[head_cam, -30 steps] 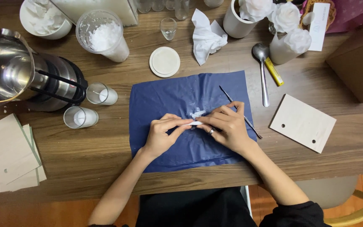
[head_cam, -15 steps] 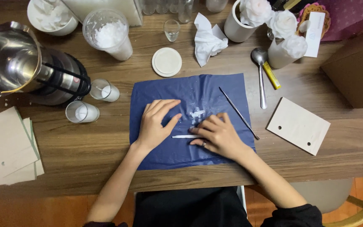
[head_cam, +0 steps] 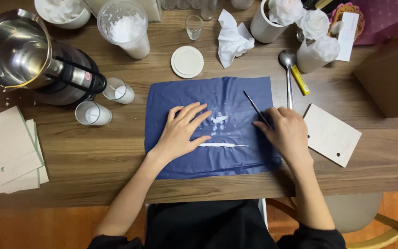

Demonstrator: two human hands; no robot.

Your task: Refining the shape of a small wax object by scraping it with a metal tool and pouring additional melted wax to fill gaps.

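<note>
On the blue cloth (head_cam: 236, 92) spread at the middle of the counter (head_cam: 116, 161), both hands rest flat and hold nothing. The left hand (head_cam: 183, 131) lies palm down with fingers spread and slightly fanned toward the cloth's centre, pressing the fabric. Just below its fingertips, touching or nearly touching the thumb side (the gap is too fine to judge), lies a thin white stick (head_cam: 222, 145), perhaps a waxed wick. Its long axis runs left to right across the cloth, parallel to the cloth's near edge, with a fine tip pointing toward the right hand (head_cam: 289, 133).

The right hand sits at the cloth's right edge, loosely curled and palm down, its fingertips on or just beside the lower end of a thin dark rod (head_cam: 254, 107), which slants from the cloth's upper middle down toward that hand. Whether the fingers actually pinch the rod cannot be told.

So the white stick lies between the two hands, nearer the left; the dark rod is the right hand's nearest thing. White wax flecks (head_cam: 218, 121) dot the cloth's centre, just above the stick. Left of the cloth stand two small glass candles (head_cam: 93, 113) and a steel pitcher (head_cam: 10, 50); right of it, a spoon (head_cam: 289, 69) and a pale card (head_cam: 330, 133).
</note>
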